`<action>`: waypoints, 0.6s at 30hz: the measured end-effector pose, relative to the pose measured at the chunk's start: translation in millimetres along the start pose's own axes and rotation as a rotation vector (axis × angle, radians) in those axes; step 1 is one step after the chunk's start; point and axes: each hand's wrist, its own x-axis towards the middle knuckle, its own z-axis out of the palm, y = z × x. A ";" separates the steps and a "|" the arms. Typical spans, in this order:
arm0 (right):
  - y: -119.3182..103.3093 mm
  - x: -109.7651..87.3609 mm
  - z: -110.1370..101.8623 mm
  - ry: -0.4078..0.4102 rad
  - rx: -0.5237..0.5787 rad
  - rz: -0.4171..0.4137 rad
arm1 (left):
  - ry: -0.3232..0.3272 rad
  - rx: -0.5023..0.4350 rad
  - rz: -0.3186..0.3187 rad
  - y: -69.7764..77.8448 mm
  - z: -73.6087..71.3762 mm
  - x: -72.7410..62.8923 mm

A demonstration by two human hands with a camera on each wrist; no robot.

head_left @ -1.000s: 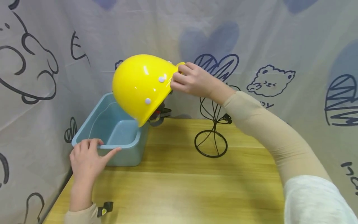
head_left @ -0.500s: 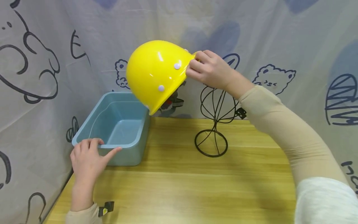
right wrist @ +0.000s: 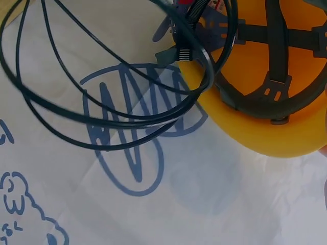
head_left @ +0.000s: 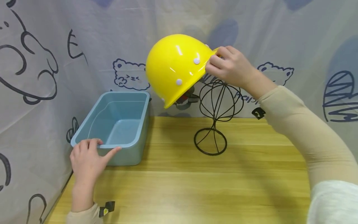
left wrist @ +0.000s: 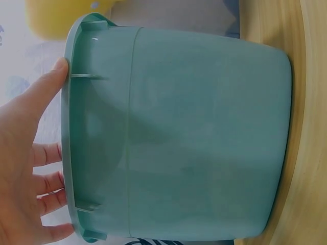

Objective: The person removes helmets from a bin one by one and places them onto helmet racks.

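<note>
My right hand pinches the brim of a yellow hard hat, holding it tilted in the air, its open underside facing down and right. A black wire stand with a rounded cage top and ring base stands below and right of it. From the right wrist, the dark straps inside the hat show, overlapped by the stand's wires. At left, my left hand grips the near rim of a blue-green plastic bin, fingers hooked over the edge and thumb spread along it.
The bin and stand are on a wooden table. A pale cloth with drawn bears and hearts hangs behind it, and another cloth side runs close along the bin's left.
My right hand has carried the hard hat up and to the right, away from over the bin and closer to the wire stand. My left hand has stayed on the bin's rim.
</note>
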 end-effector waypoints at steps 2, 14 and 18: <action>0.6 -3.7 -1.7 -0.001 0.002 0.014 | 0.000 -0.005 0.000 -0.6 -0.5 -0.3; -0.3 -36.4 -20.3 0.029 -0.017 0.131 | 0.045 -0.011 0.016 -0.9 2.1 -0.5; -5.3 -45.3 -23.5 0.071 -0.022 0.186 | 0.063 -0.010 0.022 -1.6 4.1 -0.1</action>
